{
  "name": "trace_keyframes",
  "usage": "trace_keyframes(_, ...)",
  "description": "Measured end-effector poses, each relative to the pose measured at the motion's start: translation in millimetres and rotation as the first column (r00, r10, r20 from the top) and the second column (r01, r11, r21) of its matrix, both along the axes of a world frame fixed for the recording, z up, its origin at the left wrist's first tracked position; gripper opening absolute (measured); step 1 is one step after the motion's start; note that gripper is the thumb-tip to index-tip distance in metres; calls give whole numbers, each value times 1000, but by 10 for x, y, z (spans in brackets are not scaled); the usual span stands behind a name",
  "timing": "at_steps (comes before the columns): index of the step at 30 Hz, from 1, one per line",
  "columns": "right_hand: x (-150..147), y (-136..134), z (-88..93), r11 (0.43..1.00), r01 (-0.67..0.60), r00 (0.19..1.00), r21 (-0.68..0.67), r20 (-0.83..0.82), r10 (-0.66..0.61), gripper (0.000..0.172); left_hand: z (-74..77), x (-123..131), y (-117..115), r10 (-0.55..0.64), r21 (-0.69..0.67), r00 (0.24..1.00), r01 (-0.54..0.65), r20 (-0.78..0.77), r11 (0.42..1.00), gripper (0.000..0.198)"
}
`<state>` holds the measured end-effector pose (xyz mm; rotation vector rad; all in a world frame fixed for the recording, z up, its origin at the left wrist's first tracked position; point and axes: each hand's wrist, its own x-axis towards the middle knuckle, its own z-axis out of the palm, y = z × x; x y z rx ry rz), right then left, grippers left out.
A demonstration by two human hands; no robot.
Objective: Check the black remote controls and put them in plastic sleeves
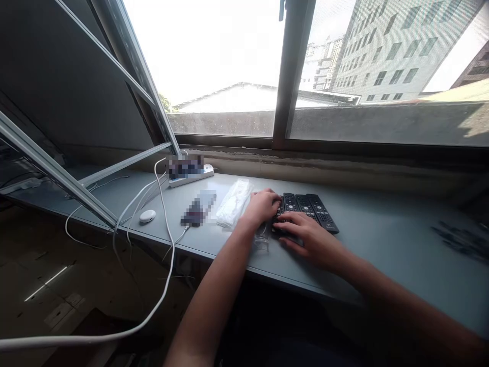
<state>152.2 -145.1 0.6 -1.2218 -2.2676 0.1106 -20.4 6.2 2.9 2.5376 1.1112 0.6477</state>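
Several black remote controls [323,214] lie side by side in a row on the grey table. My left hand [263,206] has its fingers bent over the far part of the leftmost remote control [280,206]. At the near part of that same remote, my right hand [303,234] closes its fingers over the top, with the thumb lower down on the near side. Much of this remote is hidden under both hands. Left of my left hand is a stack of clear and white plastic bags [234,204]. A crumpled bit of clear plastic [262,242] lies below my left wrist.
On the left are a blurred-out phone [198,208] on a cable, a round white case [147,216] and a white power strip [191,176]. White cables [170,255] hang over the table's front edge. A metal frame [126,165] slants across the left; a dark bundle [460,242] lies far right.
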Motion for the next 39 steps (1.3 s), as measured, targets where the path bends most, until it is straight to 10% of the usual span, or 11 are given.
trace_keyframes(12,1,1,-22,997,76,996,4,55,-76,40,-12,5,14,-111,-11,992,112,60,994,44)
trace_keyframes(21,-3,-8,-51,993,114,991,-9,77,-113,43,-63,-27,65,174,11,982,-175,70,984,36)
trace_keyframes(39,-11,4,-71,994,112,992,-20,53,-111,43,-42,-90,8,321,-137,944,-309,75,941,64)
